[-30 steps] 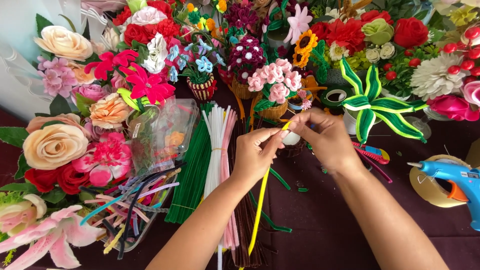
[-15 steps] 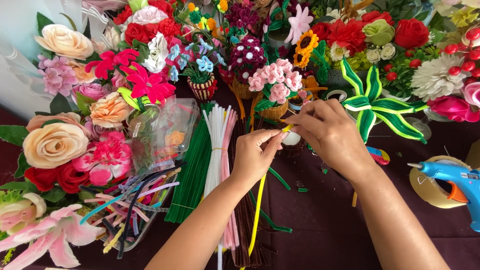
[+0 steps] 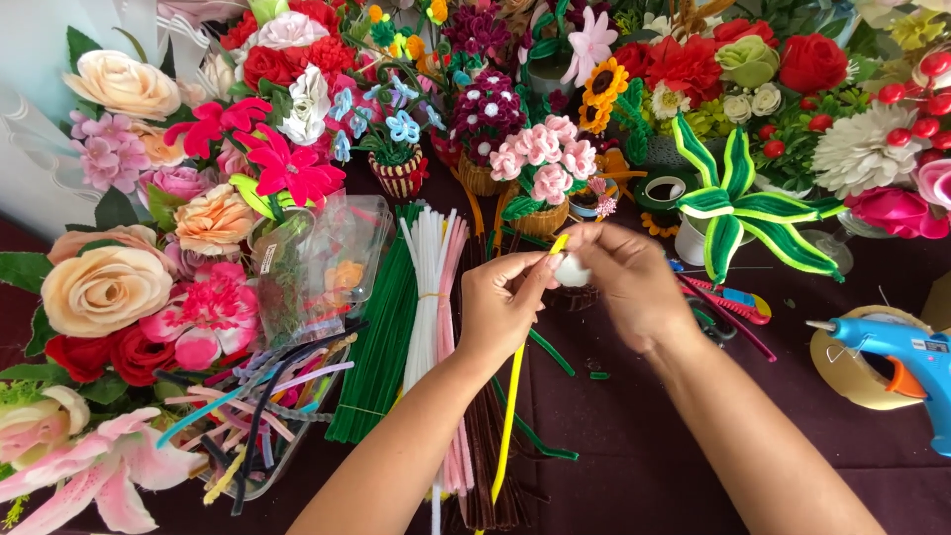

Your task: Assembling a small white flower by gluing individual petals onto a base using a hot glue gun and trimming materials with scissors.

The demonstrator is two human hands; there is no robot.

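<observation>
My left hand [image 3: 502, 309] pinches a long yellow pipe cleaner [image 3: 509, 416] near its top, the rest hanging down toward me. My right hand [image 3: 626, 282] meets it at the fingertips, and a small white ball [image 3: 572, 271] sits between the two hands with the yellow tip poking up beside it. Both hands hover over a dark maroon tablecloth [image 3: 634, 436], just in front of small woven pots of pink pipe-cleaner flowers [image 3: 543, 163].
Bundles of green, white, pink and brown pipe cleaners [image 3: 426, 327] lie left of my hands. A clear tub of mixed pipe cleaners [image 3: 267, 416] and many artificial flowers [image 3: 139, 258] fill the left. A blue glue gun [image 3: 906, 352] rests on a tape roll [image 3: 852, 372] at right; a green striped plant [image 3: 728, 203] and scissors [image 3: 728, 302] lie behind.
Both hands have stayed over the same spot, fingers working at the yellow pipe cleaner's top end. The white ball now shows between the fingertips.
</observation>
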